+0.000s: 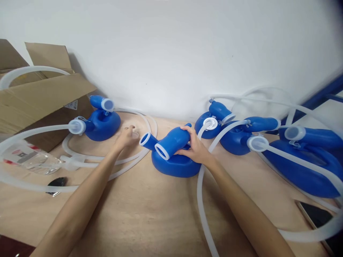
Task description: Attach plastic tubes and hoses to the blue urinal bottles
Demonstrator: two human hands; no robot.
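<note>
In the middle of the table stands a blue plastic urinal bottle [174, 165], its short open neck [148, 140] tilted up to the left. My right hand [195, 148] grips a blue funnel-shaped cup [174, 139] from the right and holds it over the bottle. The cup's wide, pale-rimmed mouth faces me and to the left. To the left of the bottle, my left hand [127, 136] has its fingers closed around a small translucent cap [135, 134], partly hidden by the fingers.
Another capped urinal bottle [103, 125] with tubing stands at left, near an open cardboard box [45, 103] and a clear plastic bag [32, 157]. Several similar bottles [235, 139] with white hoses [203, 200] crowd the right. A phone [316, 214] lies front right; a white wall rises behind.
</note>
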